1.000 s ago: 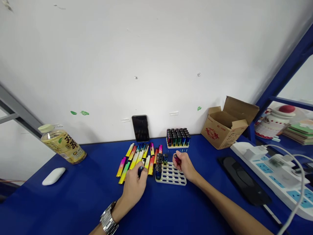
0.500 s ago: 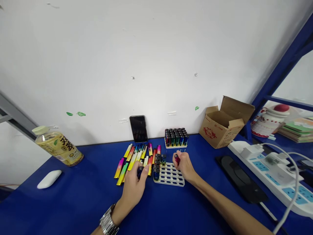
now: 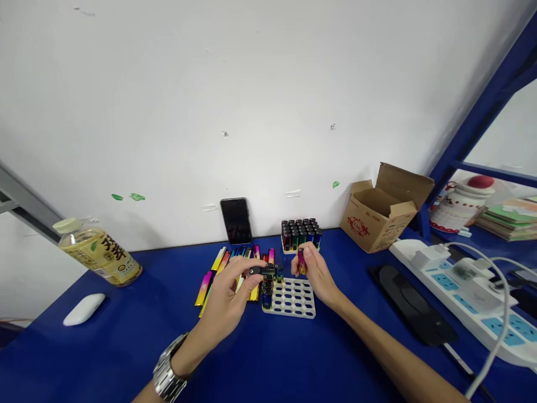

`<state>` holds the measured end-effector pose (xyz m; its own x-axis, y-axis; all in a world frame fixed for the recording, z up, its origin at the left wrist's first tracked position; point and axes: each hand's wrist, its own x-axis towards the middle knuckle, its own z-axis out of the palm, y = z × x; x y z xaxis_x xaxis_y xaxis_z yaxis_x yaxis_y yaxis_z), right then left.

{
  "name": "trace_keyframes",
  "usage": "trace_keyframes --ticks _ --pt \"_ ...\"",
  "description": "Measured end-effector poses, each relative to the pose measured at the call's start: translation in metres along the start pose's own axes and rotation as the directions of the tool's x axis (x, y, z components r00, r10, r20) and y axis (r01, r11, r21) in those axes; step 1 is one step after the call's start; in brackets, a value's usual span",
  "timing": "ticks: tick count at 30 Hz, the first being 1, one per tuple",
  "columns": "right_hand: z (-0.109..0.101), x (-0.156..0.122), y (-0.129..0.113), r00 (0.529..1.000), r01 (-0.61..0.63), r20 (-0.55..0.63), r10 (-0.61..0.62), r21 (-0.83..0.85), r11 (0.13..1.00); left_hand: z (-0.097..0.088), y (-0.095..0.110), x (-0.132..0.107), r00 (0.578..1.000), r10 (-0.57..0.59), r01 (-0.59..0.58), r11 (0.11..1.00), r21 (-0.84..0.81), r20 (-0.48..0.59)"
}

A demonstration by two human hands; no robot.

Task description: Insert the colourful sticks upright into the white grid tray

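My left hand point(image 3: 224, 299), with a steel watch on the wrist, pinches a dark lighter point(image 3: 257, 271) by its black end, tipped sideways over the left edge of the white tray point(image 3: 293, 314). In the closed fingers of my right hand point(image 3: 319, 277) is a pink and yellow lighter point(image 3: 302, 260), held upright above the tray's right side. Dark lighters stand in the tray's left column, one blue one point(image 3: 267, 296) at the front. Most of the tray's oval holes show nothing in them. Colourful metallic lighters point(image 3: 204, 286) lie left of the tray, partly hidden by my left hand.
Behind the tray stands a filled rack of black-topped lighters point(image 3: 302, 225). A phone point(image 3: 236, 221) leans on the wall. An open carton point(image 3: 361, 225), a black device point(image 3: 413, 305) and a power strip point(image 3: 465, 302) lie right. A drink bottle point(image 3: 100, 253) and white mouse point(image 3: 84, 308) are left.
My left hand has moved right and up with its lighter to the tray's edge. My right hand has risen slightly, turning so more of the pink and yellow lighter shows.
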<state>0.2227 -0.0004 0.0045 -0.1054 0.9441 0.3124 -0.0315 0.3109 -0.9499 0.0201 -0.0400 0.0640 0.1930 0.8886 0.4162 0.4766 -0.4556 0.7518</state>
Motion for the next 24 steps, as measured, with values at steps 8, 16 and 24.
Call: trace_keyframes --ticks 8,16,24 --pt "-0.020 0.006 -0.004 0.968 0.166 -0.121 -0.218 -0.336 0.927 0.012 0.023 0.029 0.896 0.059 -0.233 0.907 0.352 0.440" --pt "-0.023 0.006 -0.007 0.978 0.128 -0.127 -0.168 -0.278 0.952 0.025 0.017 0.036 0.834 0.180 -0.486 0.686 0.541 0.522" --pt "-0.015 -0.009 -0.007 0.996 0.074 0.057 -0.065 -0.171 0.983 0.028 0.007 0.042 0.815 0.213 -0.521 0.675 0.522 0.539"
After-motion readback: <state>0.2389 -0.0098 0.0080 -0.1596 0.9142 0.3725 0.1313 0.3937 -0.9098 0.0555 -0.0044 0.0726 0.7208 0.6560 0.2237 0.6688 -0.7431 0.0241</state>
